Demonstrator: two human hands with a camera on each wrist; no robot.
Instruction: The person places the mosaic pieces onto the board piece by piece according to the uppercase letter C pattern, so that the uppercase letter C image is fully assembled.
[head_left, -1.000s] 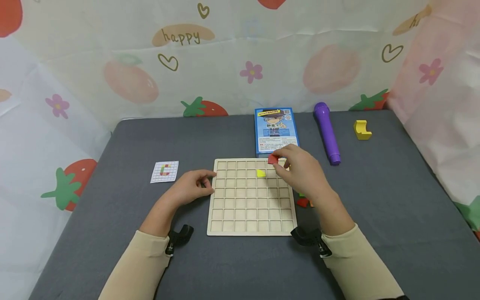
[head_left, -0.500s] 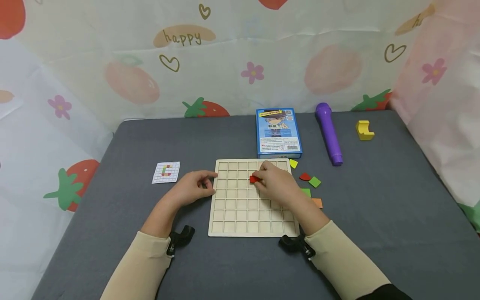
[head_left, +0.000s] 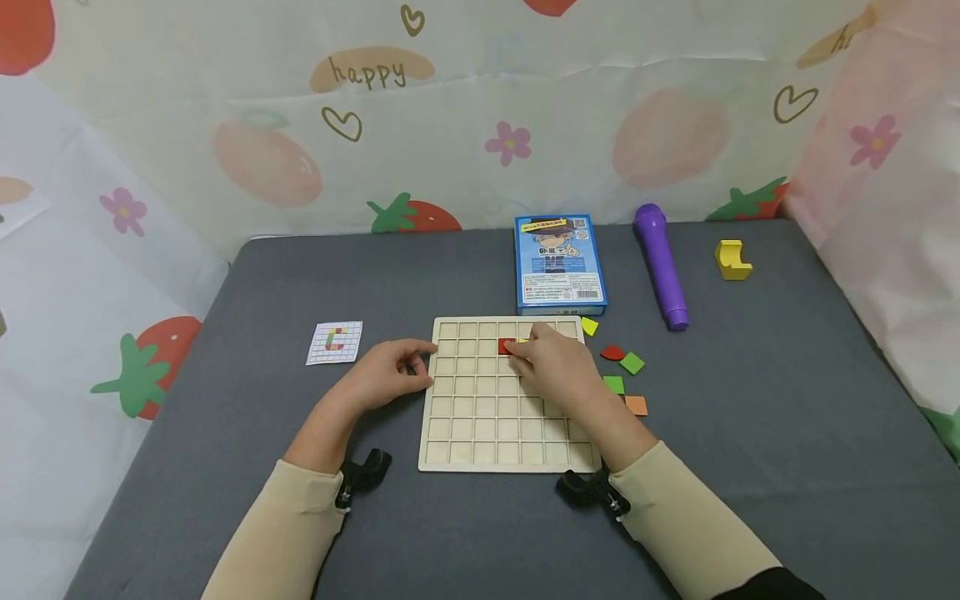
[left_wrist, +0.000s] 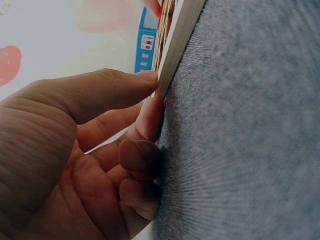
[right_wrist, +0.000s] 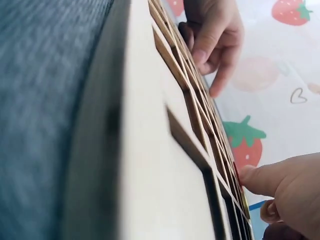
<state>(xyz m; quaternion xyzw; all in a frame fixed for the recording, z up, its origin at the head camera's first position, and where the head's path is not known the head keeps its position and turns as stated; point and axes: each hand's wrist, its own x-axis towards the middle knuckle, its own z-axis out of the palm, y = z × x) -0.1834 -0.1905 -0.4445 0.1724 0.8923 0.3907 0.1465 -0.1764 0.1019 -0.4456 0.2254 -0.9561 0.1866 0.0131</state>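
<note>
A pale wooden grid board (head_left: 465, 429) lies on the grey cloth. My left hand (head_left: 390, 368) rests at its left edge, thumb and a fingertip (left_wrist: 150, 120) touching the side, the other fingers loosely curled. My right hand (head_left: 558, 371) reaches over the upper part of the board. Its thumb (right_wrist: 265, 177) presses on a red tile (head_left: 506, 346) lying in a cell of the second row. Right beside it shows a sliver of a yellow tile (head_left: 522, 340), mostly hidden by the right hand.
Right of the board lie a yellow piece (head_left: 589, 326), a red piece (head_left: 612, 352), two green tiles (head_left: 632, 363) and an orange tile (head_left: 636, 406). Behind stand a blue box (head_left: 562, 267), a purple microphone (head_left: 662, 267) and a yellow block (head_left: 732, 260). A pattern card (head_left: 334, 342) lies left.
My right hand has carried the red tile leftward from the board's top right and set it into a cell beside the yellow tile. My left hand has stayed at the edge.
</note>
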